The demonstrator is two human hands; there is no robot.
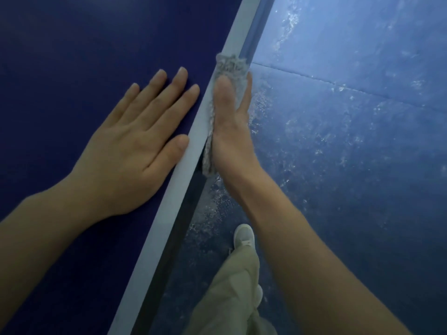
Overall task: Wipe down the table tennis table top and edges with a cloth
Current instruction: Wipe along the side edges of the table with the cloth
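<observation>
One table (60,56), dark blue with a white edge line (191,146). One grey cloth (229,66) against that edge, pressed there by the right hand (229,131), fingers straight; cloth mostly hidden behind the palm. Left hand (135,146) flat, relaxed, on the top just inside the line. One shoe (244,238) visible below the edge on the floor (362,141).

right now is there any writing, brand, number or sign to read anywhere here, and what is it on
None: no readable text in this view.
table top: plain blue, no print.
white edge line: unmarked.
cloth: no label showing.
shoe: no legible logo.
</observation>
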